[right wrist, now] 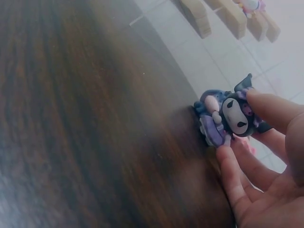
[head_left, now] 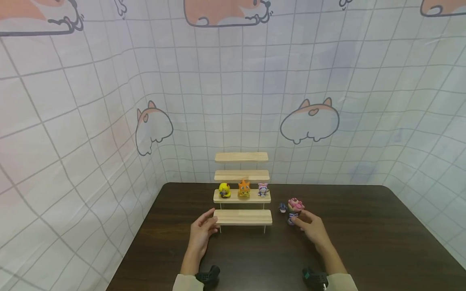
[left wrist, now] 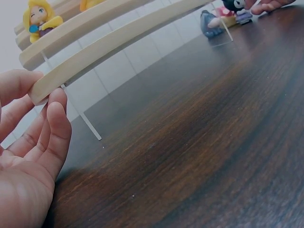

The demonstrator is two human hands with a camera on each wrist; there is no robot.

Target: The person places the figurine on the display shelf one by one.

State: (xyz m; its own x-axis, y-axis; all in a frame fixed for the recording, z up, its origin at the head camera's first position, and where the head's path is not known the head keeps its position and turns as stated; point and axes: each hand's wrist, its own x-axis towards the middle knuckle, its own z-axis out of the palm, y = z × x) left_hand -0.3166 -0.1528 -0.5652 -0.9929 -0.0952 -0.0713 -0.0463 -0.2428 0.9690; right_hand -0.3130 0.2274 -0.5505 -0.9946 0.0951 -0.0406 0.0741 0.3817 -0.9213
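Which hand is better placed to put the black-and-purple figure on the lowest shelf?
Probably the right hand: its fingers grip the black-and-purple figure, just beyond the right end of the lowest shelf. The left hand holds the shelf's left end, so it seems better for steadying.

A tiered rack (head_left: 242,217) on the desk (head_left: 364,242) bears three figurines (head_left: 244,190) on its second-lowest shelf (head_left: 234,198); three other figurines (head_left: 295,205) cluster to its right.

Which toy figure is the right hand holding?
The black-hooded figure with a white face and purple clothing. It alone is pinched by the right hand; the left hand grips only the bottom shelf.
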